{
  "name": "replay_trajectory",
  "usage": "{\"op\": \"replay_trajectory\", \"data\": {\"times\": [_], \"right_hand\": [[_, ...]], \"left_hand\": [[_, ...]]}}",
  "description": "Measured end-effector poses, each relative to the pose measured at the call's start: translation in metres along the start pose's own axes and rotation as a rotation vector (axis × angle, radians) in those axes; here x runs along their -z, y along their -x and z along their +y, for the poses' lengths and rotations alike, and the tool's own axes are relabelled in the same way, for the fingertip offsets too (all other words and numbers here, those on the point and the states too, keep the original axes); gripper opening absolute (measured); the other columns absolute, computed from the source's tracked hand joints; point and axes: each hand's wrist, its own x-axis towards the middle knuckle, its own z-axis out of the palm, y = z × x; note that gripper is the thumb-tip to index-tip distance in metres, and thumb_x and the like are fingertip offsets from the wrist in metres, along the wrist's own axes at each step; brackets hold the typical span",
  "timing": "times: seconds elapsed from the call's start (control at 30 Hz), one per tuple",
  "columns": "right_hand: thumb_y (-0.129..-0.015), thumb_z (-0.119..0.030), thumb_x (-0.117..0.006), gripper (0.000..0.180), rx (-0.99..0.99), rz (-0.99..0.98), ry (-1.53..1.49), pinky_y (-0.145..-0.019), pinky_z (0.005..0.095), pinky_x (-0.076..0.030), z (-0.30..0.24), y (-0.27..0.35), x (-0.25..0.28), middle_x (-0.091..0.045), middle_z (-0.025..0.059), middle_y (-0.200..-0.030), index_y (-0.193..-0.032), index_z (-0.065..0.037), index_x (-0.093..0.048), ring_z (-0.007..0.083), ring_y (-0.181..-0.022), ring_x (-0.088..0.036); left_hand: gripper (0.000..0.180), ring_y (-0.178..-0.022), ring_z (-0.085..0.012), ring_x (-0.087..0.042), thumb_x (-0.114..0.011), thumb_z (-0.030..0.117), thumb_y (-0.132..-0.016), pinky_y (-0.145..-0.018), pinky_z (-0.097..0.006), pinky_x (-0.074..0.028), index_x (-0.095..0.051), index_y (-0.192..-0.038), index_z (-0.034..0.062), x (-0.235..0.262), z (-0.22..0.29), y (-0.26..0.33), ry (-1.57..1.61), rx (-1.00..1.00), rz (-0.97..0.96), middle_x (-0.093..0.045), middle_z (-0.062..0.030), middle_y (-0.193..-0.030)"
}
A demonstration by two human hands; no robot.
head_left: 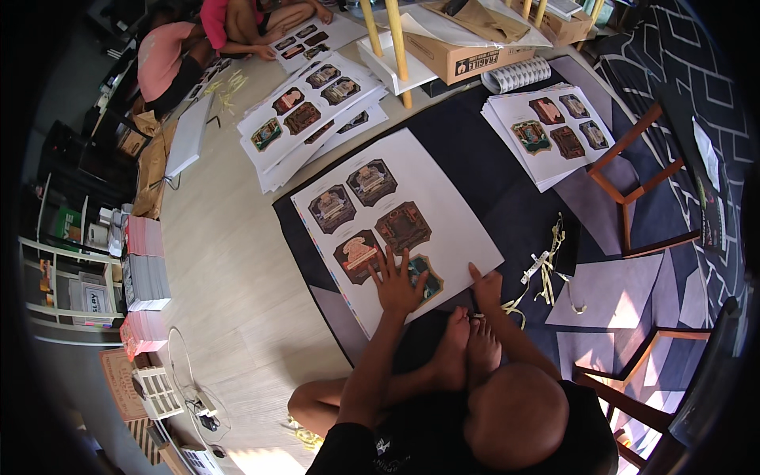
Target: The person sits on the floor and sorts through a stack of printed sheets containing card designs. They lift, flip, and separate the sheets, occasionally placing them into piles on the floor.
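A large white printed sheet (443,214) with several brown shaped labels lies on the dark rug in front of me. My left hand (396,283) presses flat on its near part, fingers spread over a label at the lower edge. At the sheet's near right corner rests my right hand (486,286), fingers closed against the paper edge. My bare feet (469,348) sit just below the sheet.
A stack of similar sheets (317,111) lies on the floor up left, another stack (554,131) up right. Paper strips (546,273) lie right of my hand. Wooden chair frames (633,182) stand right. Another person (229,32) sits far off, by cardboard boxes (467,51).
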Motion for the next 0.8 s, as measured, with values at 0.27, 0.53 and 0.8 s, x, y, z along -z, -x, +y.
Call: {"op": "replay_trajectory", "data": {"times": [0.27,0.53,0.8], "right_hand": [[-0.088,-0.024,-0.072,0.038,0.359,0.002,0.622,-0.056,0.0433,-0.05,-0.01,0.015,0.009,-0.061,0.0261,-0.061,-0.077,0.012,-0.066,0.0337,-0.057,-0.067],[-0.089,-0.017,-0.071,0.026,0.316,-0.069,0.499,-0.054,0.0342,-0.055,-0.006,0.019,0.008,-0.066,0.0175,-0.071,-0.085,0.008,-0.067,0.0197,-0.06,-0.067],[-0.094,-0.016,-0.064,0.025,0.62,-0.095,0.719,-0.051,0.0433,-0.052,-0.016,0.026,0.007,-0.063,0.0224,-0.066,-0.098,0.008,-0.064,0.0346,-0.054,-0.066]], "left_hand": [[0.076,-0.152,-0.0401,-0.004,-0.047,0.064,-0.093,-0.118,-0.064,0.001,-0.039,-0.153,0.0165,-0.001,-0.008,0.001,-0.007,0.023,-0.027,-0.016,-0.0214,-0.163],[0.077,-0.153,-0.0391,0.0,-0.044,0.064,-0.094,-0.118,-0.063,0.005,-0.035,-0.154,0.0168,0.001,-0.01,0.005,-0.003,0.028,-0.059,-0.013,-0.02,-0.164],[0.077,-0.153,-0.0381,-0.002,-0.043,0.066,-0.094,-0.118,-0.063,0.003,-0.037,-0.154,0.0168,0.001,-0.012,0.01,-0.03,0.038,-0.043,-0.013,-0.0195,-0.164]]}}
